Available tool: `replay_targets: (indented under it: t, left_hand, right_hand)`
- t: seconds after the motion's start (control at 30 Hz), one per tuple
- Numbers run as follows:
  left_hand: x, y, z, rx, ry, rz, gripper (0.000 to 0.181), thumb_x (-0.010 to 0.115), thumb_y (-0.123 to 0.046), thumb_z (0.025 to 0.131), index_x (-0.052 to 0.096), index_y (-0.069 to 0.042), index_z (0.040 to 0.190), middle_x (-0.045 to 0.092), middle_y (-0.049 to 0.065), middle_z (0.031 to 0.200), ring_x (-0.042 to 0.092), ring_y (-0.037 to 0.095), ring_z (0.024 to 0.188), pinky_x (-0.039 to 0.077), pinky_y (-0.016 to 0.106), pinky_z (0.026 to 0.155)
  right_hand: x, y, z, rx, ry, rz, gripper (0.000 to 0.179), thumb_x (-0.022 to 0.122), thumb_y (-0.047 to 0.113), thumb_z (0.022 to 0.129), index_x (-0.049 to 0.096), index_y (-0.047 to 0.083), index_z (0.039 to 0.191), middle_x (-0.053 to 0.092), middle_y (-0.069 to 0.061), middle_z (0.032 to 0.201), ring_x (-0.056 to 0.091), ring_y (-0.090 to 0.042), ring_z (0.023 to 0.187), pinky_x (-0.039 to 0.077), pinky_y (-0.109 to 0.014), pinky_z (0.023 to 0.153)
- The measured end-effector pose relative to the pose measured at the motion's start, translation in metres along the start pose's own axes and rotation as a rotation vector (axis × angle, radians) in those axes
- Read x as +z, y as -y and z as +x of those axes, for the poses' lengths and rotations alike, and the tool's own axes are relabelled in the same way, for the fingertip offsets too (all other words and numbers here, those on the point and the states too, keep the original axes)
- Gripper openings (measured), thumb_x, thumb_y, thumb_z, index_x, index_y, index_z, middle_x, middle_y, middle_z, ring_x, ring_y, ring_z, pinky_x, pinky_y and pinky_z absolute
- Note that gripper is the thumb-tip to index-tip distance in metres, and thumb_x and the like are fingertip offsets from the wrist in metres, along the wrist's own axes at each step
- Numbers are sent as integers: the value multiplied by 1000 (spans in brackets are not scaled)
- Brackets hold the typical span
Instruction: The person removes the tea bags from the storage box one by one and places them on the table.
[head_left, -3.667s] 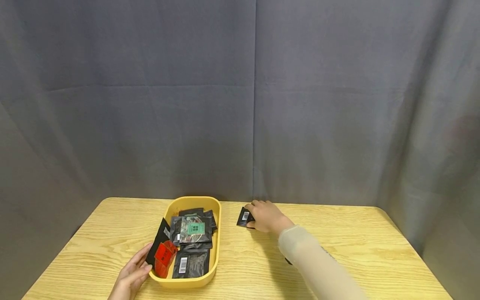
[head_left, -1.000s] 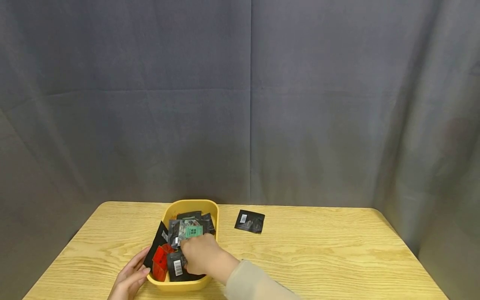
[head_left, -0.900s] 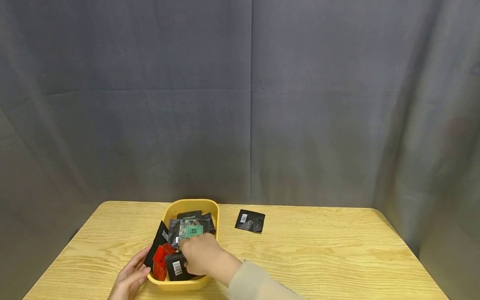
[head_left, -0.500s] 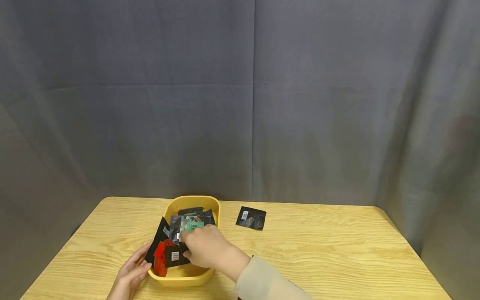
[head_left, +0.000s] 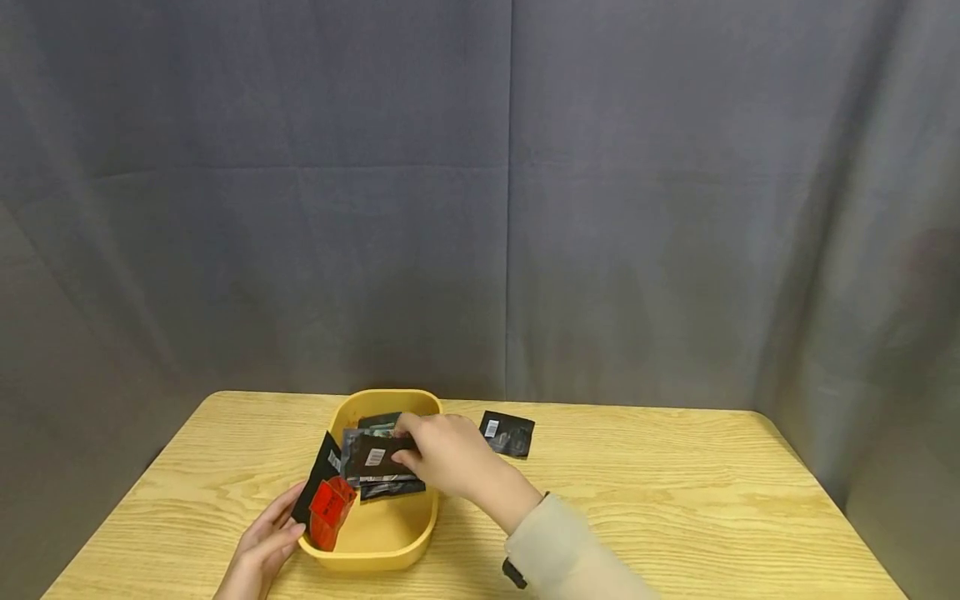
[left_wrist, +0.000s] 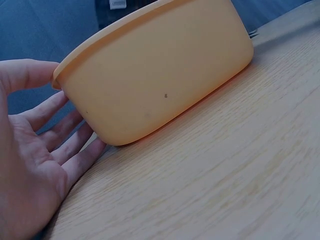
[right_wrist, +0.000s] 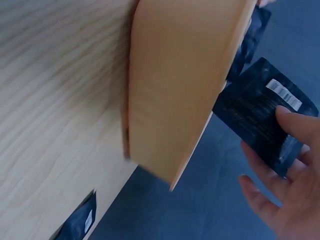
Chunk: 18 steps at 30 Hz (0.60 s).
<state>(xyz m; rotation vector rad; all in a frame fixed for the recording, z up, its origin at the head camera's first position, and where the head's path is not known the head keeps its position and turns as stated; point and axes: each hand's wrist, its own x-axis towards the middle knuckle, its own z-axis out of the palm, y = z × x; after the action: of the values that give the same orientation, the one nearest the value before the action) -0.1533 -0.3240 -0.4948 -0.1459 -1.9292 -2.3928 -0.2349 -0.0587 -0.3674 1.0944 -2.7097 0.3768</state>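
In the head view a yellow plastic box point(head_left: 378, 560) holds several flat black packets. My right hand point(head_left: 453, 454) pinches one black packet point(head_left: 375, 457) with a white barcode label, over the box's middle. In the right wrist view this packet point(right_wrist: 265, 110) is between thumb and fingers, just above the rim. My left hand point(head_left: 262, 546) grips the box's near left corner, thumb at the rim and fingers along the outer wall point(left_wrist: 160, 80). By that hand, a black packet with a red label point(head_left: 327, 504) leans against the left wall inside. More black packets point(head_left: 392, 489) lie under the held one.
Another black packet point(head_left: 507, 434) lies flat on the wooden table point(head_left: 675, 500), right of the box near the back edge. Grey curtains point(head_left: 480, 208) hang behind the table and at both sides.
A packet was set down right of the box. The right hand then reached into the box, took a packet from the near end and raised it toward the far end. The left hand stayed put.
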Motion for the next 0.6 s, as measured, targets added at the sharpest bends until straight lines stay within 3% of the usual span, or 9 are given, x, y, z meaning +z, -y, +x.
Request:
replay_targets:
  t: [0.23,0.43,0.6]
  left_hand:
    - [2,1,-1,-2,2,-17,44,46,4,97,61,-31,120,61,-14,122,57,-2,112,48,18,88]
    - [2,1,-1,18,12,-17,41,45,5,97,55,-23,124,60,-11,123,57,-1,112,49,19,89]
    - [1,0,-3,13,7,-16,43,45,5,97,58,-28,122,60,-13,122,57,-2,112,49,19,88]
  right_hand:
    - [-9,-25,-10,9,-108,21,28,69,30,95,65,14,116,73,1,103,69,-15,83,54,-33,71]
    - [-15,-46,-18,17,-195,19,23,72,27,92,66,14,110,73,1,94,68,-16,76,53,-34,63]
    - [-16,-63,-24,58,-229,-15,21,73,26,92,66,14,107,73,1,92,68,-17,76,53,-37,64]
